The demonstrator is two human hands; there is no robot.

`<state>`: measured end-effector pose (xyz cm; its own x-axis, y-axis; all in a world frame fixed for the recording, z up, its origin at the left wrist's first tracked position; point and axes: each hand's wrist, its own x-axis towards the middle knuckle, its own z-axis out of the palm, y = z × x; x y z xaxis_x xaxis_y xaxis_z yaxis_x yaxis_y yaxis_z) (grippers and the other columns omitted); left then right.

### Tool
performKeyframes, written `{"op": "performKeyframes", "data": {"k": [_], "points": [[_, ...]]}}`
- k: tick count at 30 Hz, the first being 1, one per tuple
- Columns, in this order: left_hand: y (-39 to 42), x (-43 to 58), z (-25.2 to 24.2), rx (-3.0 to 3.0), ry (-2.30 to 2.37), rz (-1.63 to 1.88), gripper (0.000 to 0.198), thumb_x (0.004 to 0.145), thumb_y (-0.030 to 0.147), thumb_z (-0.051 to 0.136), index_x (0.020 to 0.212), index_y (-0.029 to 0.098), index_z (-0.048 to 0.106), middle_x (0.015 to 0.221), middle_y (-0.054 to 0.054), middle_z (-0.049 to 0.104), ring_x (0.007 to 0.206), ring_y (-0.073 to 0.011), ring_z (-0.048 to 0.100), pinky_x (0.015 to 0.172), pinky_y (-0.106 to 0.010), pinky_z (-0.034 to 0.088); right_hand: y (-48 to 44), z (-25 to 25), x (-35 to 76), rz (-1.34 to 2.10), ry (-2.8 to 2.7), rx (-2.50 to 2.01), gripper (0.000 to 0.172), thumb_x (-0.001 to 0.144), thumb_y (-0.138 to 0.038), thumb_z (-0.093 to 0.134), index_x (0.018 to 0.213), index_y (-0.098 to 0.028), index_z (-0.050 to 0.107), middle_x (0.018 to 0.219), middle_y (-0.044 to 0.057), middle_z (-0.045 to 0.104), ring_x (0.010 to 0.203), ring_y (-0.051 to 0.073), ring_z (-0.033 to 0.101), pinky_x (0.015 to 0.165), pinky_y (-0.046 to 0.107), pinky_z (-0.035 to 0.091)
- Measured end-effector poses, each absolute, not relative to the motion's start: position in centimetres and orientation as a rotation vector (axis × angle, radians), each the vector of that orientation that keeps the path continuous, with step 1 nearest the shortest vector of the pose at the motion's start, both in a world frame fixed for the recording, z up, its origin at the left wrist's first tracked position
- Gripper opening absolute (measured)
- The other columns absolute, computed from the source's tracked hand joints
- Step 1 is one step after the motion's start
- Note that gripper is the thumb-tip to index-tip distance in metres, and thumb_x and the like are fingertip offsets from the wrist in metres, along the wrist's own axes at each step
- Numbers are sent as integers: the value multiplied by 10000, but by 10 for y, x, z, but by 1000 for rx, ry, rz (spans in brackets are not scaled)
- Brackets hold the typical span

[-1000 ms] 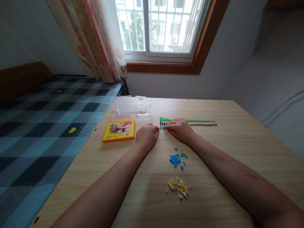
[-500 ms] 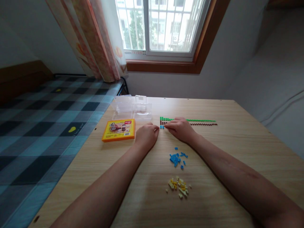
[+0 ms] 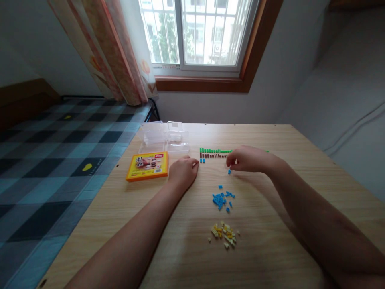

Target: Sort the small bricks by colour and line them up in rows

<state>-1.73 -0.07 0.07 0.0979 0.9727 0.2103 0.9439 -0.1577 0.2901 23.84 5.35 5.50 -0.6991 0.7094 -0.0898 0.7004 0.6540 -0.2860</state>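
My left hand (image 3: 182, 172) rests on the table with its fingers curled closed; whether anything is inside them is hidden. Just beyond its fingertips two small blue bricks (image 3: 202, 160) stand side by side, below a row of brown bricks (image 3: 207, 155) and a row of green bricks (image 3: 210, 150). My right hand (image 3: 248, 158) is bent in a pinch over the table, with a single blue brick (image 3: 229, 171) at its fingertips. It covers the right part of both rows. Closer to me lies a loose pile of blue bricks (image 3: 219, 200).
A pile of yellow and cream bricks (image 3: 225, 234) lies nearest me. Left of my left hand is a yellow-orange box (image 3: 147, 166), with open clear plastic cases (image 3: 177, 140) behind it. A bed (image 3: 54, 160) adjoins the wooden table (image 3: 288, 180) on the left.
My right hand has moved right, away from the two blue bricks beside my left hand, and a blue brick now shows at its fingertips. The left hand stays in place; the view shifted slightly.
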Motion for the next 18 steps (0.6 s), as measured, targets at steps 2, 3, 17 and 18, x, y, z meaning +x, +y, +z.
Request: {"op": "performKeyframes", "data": {"k": [2, 3, 17, 18], "points": [[0, -18, 0, 2262, 1980, 548, 273, 958, 337, 538, 984, 258, 798, 982, -40, 752, 829, -199, 679, 728, -301, 487, 53, 52, 238, 488, -2840, -1214, 118, 749, -175, 708, 783, -245, 797, 684, 13, 730, 567, 145, 596, 556, 286, 406], [0, -18, -1, 2258, 1981, 552, 269, 957, 334, 540, 985, 257, 796, 985, -39, 751, 830, -198, 678, 730, -302, 487, 53, 50, 237, 495, -2841, -1219, 96, 748, -184, 713, 742, -240, 790, 644, 12, 714, 538, 141, 577, 553, 291, 407], [1, -17, -1, 2232, 1984, 574, 265, 953, 326, 533, 997, 251, 784, 1012, -46, 748, 841, -197, 676, 770, -310, 494, 48, 30, 210, 208, -2789, -1237, 208, 781, -107, 650, 794, -253, 798, 757, 30, 759, 624, 159, 619, 592, 277, 412], [2, -17, -1, 2226, 1988, 576, 268, 953, 332, 533, 1010, 250, 782, 1011, -48, 749, 844, -198, 678, 775, -310, 495, 48, 25, 206, 157, -2752, -1216, 195, 808, -126, 643, 803, -249, 794, 772, 35, 760, 636, 163, 624, 603, 278, 416]]}}
